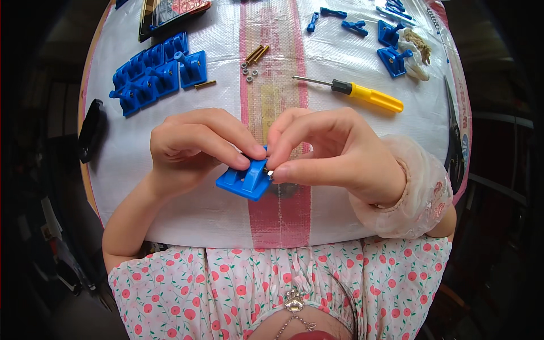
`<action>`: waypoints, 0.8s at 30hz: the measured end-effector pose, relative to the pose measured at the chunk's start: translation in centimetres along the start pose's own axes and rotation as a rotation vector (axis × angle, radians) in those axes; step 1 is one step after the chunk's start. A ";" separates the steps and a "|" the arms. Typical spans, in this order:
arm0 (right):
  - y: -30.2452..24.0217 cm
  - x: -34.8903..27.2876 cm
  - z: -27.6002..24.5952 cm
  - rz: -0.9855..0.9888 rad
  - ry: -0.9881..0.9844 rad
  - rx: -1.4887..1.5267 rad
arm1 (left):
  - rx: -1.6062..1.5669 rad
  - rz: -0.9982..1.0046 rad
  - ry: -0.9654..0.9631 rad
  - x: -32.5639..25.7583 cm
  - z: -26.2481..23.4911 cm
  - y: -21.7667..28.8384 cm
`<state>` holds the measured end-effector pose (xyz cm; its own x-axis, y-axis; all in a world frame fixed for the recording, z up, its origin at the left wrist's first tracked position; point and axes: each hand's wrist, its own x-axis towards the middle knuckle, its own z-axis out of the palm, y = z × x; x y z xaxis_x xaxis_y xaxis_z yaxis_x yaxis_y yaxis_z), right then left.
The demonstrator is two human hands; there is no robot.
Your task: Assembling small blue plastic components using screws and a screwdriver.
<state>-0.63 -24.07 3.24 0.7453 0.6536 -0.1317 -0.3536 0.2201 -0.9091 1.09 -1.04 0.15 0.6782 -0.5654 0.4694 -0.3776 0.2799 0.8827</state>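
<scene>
Table (192,221): covered with white woven plastic sheeting (340,209), faintly creased, a pink-edged band running down its middle.

Left hand (190,136): fingers curled and nearly closed, gripping a blue bracket from above; thumb hidden.

Right hand (334,150): thumb and forefinger pinched together on a small metal part at the bracket's right side; other fingers bent.

Group of blue brackets (148,79): glossy moulded plastic, set in close rows at upper left, knobbed levers projecting.

Screwdriver (374,96): yellow handle with black collar, slim steel shaft, lying beyond the right hand.

Blue bracket (252,181), held: smooth plastic, flat base with raised ribs, tilted between both hands over the middle band.

Bolts (258,54): brass-coloured, slender, beyond the hands; one more lies beside the bracket group.

Nuts (249,79): four, grey metal, ring-shaped, just below the bolts.

Small metal part (270,173): silvery, shiny; full outline hidden by the fingertips.
</scene>
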 end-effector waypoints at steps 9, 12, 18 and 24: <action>0.1 -0.2 0.3 0.081 0.094 0.041 | 0.019 -0.019 0.070 -0.5 0.4 -0.3; 0.4 -0.1 0.2 0.082 0.091 0.017 | 0.015 -0.039 0.066 -0.5 0.5 -0.3; -0.7 0.2 0.3 0.107 0.069 0.046 | 0.050 -0.007 0.068 -0.4 0.3 -0.6; 0.0 0.3 -0.3 -0.033 0.040 -0.116 | -0.016 -0.049 0.030 -0.7 -0.1 -0.8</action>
<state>-0.25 -24.03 3.07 0.7786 0.6170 -0.1142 -0.2622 0.1545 -0.9526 0.93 -0.81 -0.95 0.7146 -0.5550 0.4258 -0.3337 0.2646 0.9048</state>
